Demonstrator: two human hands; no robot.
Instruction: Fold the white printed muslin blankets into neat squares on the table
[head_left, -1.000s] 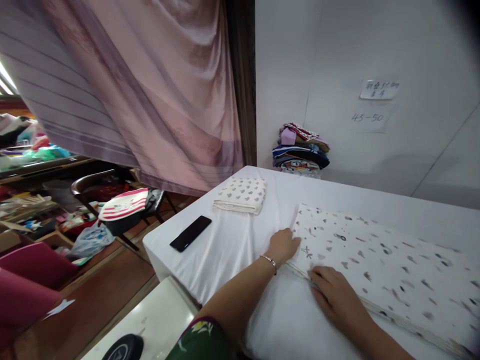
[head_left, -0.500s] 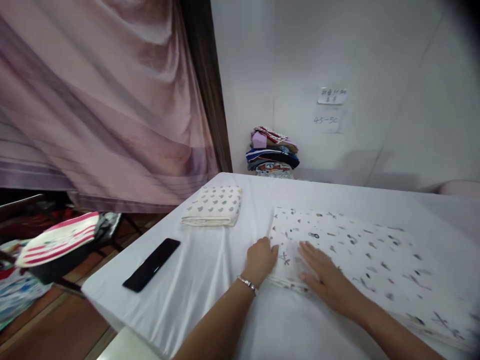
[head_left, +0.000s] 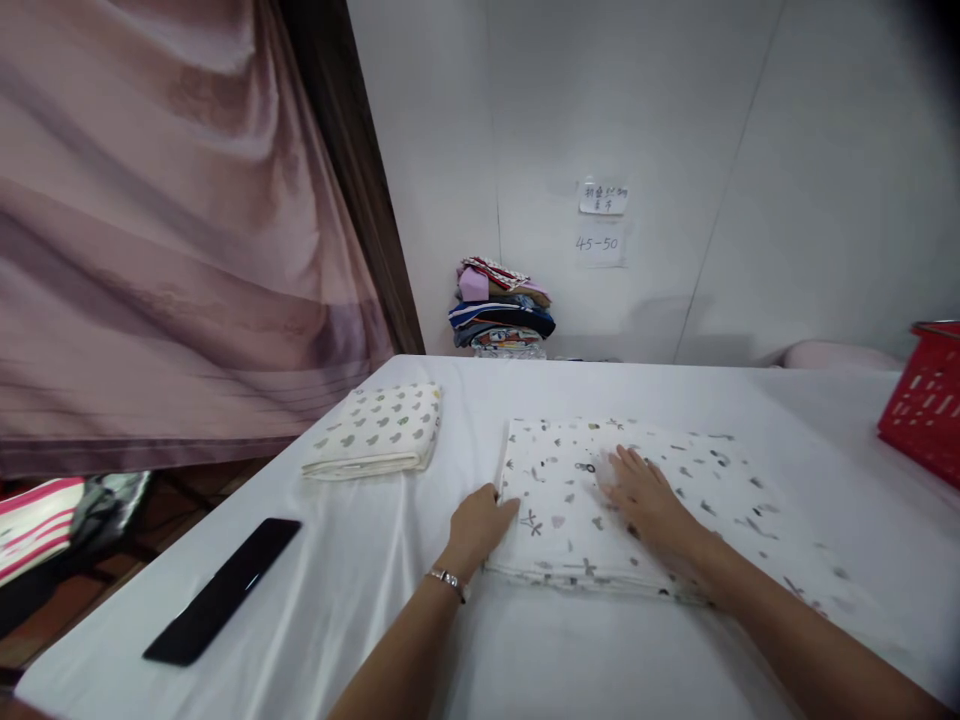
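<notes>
A white patterned cloth [head_left: 720, 500], folded into a long flat rectangle, lies on the white table [head_left: 570, 650]. My right hand [head_left: 646, 497] rests flat on top of it, fingers stretched out and apart. My left hand [head_left: 480, 522] sits at the cloth's left edge with its fingers curled against or under the fold, a bracelet on the wrist. Whether those fingers pinch the fabric is hidden.
A smaller folded cloth with grey hearts [head_left: 377, 431] lies at the left back. A black phone [head_left: 223, 590] lies near the table's left edge. Stacked folded clothes [head_left: 501, 313] stand against the wall. A red basket [head_left: 926, 397] is at the right. A pink curtain [head_left: 165, 250] hangs left.
My right hand has slid from the cloth's near edge onto its top, further from me. The view has swung right, bringing the red basket in. My left hand stays at the left edge.
</notes>
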